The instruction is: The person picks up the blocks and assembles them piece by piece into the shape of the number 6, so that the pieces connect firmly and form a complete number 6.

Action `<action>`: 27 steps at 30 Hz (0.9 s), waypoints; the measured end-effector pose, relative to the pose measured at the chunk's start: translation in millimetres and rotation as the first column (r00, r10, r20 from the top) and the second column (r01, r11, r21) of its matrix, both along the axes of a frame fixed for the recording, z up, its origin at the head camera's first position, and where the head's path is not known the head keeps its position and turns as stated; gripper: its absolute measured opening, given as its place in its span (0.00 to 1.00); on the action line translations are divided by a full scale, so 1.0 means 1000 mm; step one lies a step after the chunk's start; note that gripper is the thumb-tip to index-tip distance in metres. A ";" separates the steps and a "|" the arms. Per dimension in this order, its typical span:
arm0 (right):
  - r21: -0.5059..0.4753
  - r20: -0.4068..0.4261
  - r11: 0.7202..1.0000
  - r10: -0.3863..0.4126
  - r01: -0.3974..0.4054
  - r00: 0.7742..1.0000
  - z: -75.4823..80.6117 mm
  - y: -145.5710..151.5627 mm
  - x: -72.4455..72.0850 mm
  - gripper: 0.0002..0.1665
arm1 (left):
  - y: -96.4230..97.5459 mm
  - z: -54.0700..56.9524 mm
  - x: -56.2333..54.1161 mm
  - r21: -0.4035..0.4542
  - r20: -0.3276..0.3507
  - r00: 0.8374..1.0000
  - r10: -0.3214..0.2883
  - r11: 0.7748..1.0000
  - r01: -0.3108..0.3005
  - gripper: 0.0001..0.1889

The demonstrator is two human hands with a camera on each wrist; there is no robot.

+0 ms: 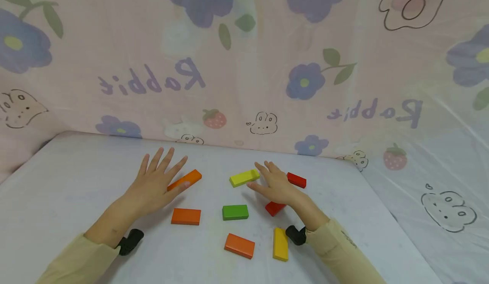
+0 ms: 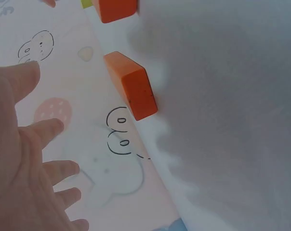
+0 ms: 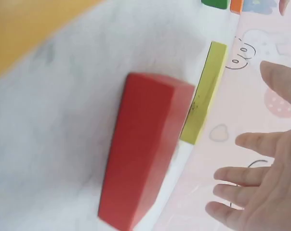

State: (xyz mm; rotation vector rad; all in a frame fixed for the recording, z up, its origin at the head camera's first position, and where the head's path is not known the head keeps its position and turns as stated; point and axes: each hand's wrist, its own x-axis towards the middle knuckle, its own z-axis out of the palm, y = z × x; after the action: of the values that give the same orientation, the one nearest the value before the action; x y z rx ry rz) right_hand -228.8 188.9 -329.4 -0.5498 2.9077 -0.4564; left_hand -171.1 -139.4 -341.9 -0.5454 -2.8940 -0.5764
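Note:
My left hand (image 1: 153,190) hovers over the left side of the white table, fingers spread and holding nothing. Beneath its thumb and forefinger lies an orange block (image 1: 195,176), partly hidden by the hand. My right hand (image 1: 276,185) is likewise spread and holds nothing, above the right side. A red block (image 1: 274,208) lies under its wrist, partly covered, and another red block (image 1: 297,180) sits just beyond it. Left of the right fingertips is a yellow-green block (image 1: 243,178). The right wrist view shows a red block (image 3: 140,149) up close, apart from the fingers.
Between the hands lies a green block (image 1: 235,212). An orange-red block (image 1: 186,216) is nearer the left forearm. Toward the front are another orange block (image 1: 239,246) and a yellow block (image 1: 280,244). A printed curtain (image 1: 244,84) hangs along the table's back and right.

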 end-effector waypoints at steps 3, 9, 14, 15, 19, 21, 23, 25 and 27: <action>-0.001 0.008 1.000 0.003 -0.003 1.000 0.000 -0.005 -0.002 0.43 | 0.000 0.000 -0.002 -0.001 0.009 1.000 -0.005 1.000 0.005 0.34; 0.033 -0.008 0.999 -0.025 0.025 1.000 -0.002 -0.015 -0.005 0.41 | 0.001 0.000 -0.008 -0.014 0.003 1.000 -0.012 1.000 0.012 0.29; 0.058 -0.001 0.992 -0.108 0.108 0.994 -0.002 -0.023 -0.007 0.39 | 0.000 -0.003 -0.014 -0.051 0.007 1.000 -0.023 0.998 0.024 0.26; 0.054 0.012 0.990 -0.128 0.127 0.992 -0.001 -0.025 -0.007 0.38 | 0.000 -0.004 -0.014 -0.060 0.009 1.000 -0.024 0.998 0.024 0.25; 0.031 0.075 0.984 -0.179 0.177 0.981 0.000 -0.030 -0.008 0.39 | 0.000 -0.007 -0.016 -0.087 0.024 1.000 -0.018 0.996 0.020 0.24; 0.025 0.092 0.982 -0.188 0.186 0.978 0.000 -0.031 -0.008 0.39 | 0.000 -0.008 -0.016 -0.098 0.032 0.999 -0.014 0.995 0.018 0.24; 0.026 0.097 0.983 -0.186 0.184 0.978 0.000 -0.033 -0.009 0.37 | 0.000 -0.009 -0.016 -0.103 0.039 0.999 -0.014 0.995 0.018 0.23; 0.028 0.102 0.982 -0.187 0.185 0.977 0.001 -0.035 -0.011 0.35 | 0.001 -0.009 -0.016 -0.111 0.040 0.999 -0.019 0.994 0.023 0.23; 0.029 0.112 0.983 -0.184 0.182 0.976 0.002 -0.037 -0.013 0.32 | 0.001 -0.009 -0.016 -0.120 0.049 0.999 -0.021 0.992 0.027 0.23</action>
State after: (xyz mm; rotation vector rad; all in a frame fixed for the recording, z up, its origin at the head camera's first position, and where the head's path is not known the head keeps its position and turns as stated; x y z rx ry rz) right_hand -241.7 151.8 -327.0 -0.2445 2.8600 -0.4671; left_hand -187.3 -138.6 -351.3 -0.5909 -2.9861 -0.4257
